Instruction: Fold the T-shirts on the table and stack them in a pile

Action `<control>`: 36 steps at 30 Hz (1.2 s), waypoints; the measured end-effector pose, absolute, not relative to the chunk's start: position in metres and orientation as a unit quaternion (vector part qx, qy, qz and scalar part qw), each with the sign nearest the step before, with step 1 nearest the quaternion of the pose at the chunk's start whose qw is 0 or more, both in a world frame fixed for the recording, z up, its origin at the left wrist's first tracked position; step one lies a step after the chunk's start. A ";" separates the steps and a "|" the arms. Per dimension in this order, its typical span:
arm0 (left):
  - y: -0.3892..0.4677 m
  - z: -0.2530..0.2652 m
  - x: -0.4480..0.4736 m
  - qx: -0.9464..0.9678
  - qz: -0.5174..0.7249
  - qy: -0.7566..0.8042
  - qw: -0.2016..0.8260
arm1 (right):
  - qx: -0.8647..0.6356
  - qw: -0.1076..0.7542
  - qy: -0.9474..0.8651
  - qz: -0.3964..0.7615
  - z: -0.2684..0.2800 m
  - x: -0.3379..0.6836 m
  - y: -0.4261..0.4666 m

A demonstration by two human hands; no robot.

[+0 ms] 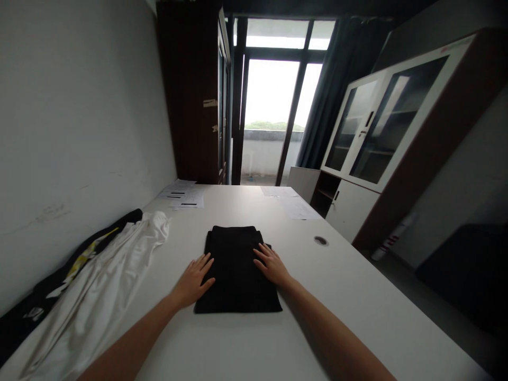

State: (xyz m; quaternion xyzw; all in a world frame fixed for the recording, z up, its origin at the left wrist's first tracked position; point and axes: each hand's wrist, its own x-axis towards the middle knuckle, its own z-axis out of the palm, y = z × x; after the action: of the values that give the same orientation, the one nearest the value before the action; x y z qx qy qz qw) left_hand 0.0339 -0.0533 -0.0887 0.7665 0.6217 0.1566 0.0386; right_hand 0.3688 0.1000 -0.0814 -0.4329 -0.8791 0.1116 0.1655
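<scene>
A black piece of cloth (238,275), folded into a flat, roughly rectangular stack, lies on the white table (226,349) in front of me. It looks like a folded garment, though its exact kind does not show. On its left edge rests my left hand (194,280), fingers stretched out and thumb apart. My right hand (273,263) lies on the upper right edge with its fingers spread. Neither hand grips the cloth; both touch it from above.
White cloth (115,280) and black clothing (43,291) with yellow marks lie along the left wall. Paper sheets (186,196) and more papers (296,206) are at the far end. A round cable hole (321,241) is on the right. Beyond the table's right edge stands a glass-door cabinet (381,185).
</scene>
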 end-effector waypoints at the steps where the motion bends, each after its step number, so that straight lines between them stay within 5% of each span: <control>1: -0.054 -0.088 0.034 0.768 0.162 0.618 0.038 | -0.437 0.173 -0.876 0.110 -0.083 0.370 0.103; 18: -0.069 -0.066 0.054 0.835 0.147 0.528 0.057 | -0.389 0.123 -0.906 0.115 -0.058 0.363 0.076; 36: -0.049 -0.088 0.022 0.765 0.157 0.623 0.051 | -0.143 0.066 -0.967 0.200 -0.020 0.334 0.003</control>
State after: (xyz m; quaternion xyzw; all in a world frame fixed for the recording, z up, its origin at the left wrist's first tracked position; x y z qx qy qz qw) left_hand 0.0220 -0.0487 -0.0881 0.7651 0.6225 0.1568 0.0510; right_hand 0.3345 0.0031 -0.0200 -0.1428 -0.9672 0.1997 0.0659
